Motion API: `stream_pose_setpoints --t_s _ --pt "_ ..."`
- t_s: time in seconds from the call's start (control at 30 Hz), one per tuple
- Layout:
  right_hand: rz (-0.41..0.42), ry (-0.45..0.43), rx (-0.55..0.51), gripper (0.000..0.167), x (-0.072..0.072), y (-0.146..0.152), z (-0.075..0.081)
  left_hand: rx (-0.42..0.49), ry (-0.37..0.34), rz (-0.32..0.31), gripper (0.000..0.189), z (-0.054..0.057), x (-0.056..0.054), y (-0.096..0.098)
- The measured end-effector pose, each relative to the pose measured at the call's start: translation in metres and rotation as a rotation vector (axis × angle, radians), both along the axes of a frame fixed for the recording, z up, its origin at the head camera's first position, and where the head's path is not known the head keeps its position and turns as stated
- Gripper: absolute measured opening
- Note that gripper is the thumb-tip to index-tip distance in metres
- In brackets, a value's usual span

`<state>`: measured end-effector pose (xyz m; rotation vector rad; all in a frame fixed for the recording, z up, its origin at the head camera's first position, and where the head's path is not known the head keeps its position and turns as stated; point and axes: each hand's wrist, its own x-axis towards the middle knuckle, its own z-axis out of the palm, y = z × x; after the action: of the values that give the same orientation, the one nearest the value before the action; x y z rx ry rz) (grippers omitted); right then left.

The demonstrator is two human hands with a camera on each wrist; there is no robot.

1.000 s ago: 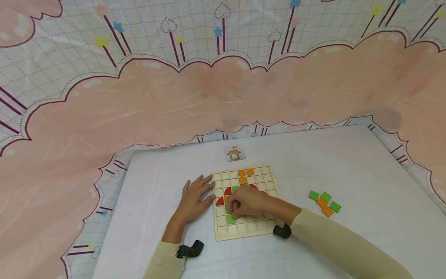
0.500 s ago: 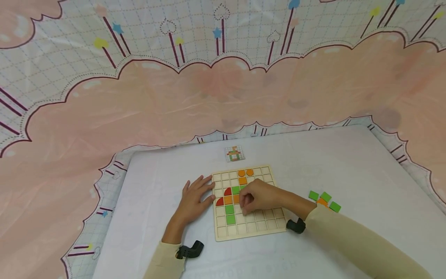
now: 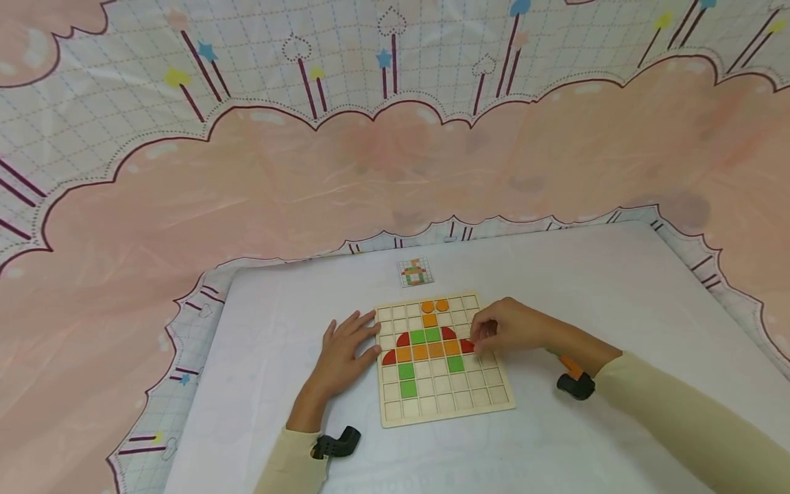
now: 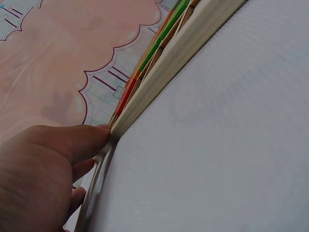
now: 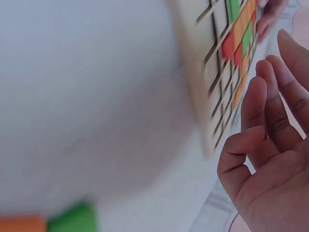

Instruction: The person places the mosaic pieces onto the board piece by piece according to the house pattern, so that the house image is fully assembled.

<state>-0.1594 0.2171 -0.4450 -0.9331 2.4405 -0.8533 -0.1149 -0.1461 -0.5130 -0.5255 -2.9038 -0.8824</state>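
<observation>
A wooden grid board (image 3: pixel 438 409) lies on the table with flat coloured tiles in its cells. An orange row (image 3: pixel 420 352) crosses its middle, with red quarter-round tiles (image 3: pixel 389 357) at the ends and green tiles (image 3: pixel 406 371) above and below. My left hand (image 3: pixel 339 357) rests at the board's left edge, fingers spread; its thumb (image 4: pixel 91 137) touches the rim in the left wrist view. Over the board's right side hovers my right hand (image 3: pixel 509 326). In the right wrist view its fingers (image 5: pixel 253 99) are loosely bent, and nothing shows between them.
Behind the board lies a small pattern card (image 3: pixel 415 272). Loose tiles sit to the right, mostly hidden by my right forearm; an orange tile (image 5: pixel 21 224) and a green tile (image 5: pixel 75 218) show in the right wrist view. A patterned cloth (image 3: pixel 395 171) hangs behind the table.
My right hand has moved right across the board, from its left-centre to its right edge, uncovering the orange row and a green tile below it. The left hand has stayed put.
</observation>
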Motion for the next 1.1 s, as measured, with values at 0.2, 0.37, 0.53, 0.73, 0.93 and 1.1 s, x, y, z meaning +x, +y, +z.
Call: stream_pose_setpoints --t_s 0.2,0.37,0.53,0.73,0.93,1.1 --pt "-0.052 0.022 0.029 0.008 -0.003 0.04 0.003 -0.003 0.002 0.001 0.046 0.0 0.0 0.0" --pt "-0.103 0.026 0.078 0.009 -0.001 0.069 0.005 -0.003 0.003 0.003 0.046 0.0 0.0 0.0" --pt "-0.145 0.025 0.115 0.012 0.002 0.092 0.004 -0.001 -0.015 0.008 0.046 0.001 0.0 0.001" --pt "-0.188 -0.016 0.141 0.017 0.004 0.112 -0.006 0.002 -0.012 0.009 0.047 0.0 0.001 0.001" --pt "-0.205 -0.037 0.165 0.017 0.005 0.124 -0.016 0.005 -0.007 0.006 0.046 0.0 0.001 0.001" --pt "-0.213 -0.038 0.151 0.017 0.007 0.126 -0.018 0.0 -0.002 0.006 0.046 -0.001 0.001 0.0"
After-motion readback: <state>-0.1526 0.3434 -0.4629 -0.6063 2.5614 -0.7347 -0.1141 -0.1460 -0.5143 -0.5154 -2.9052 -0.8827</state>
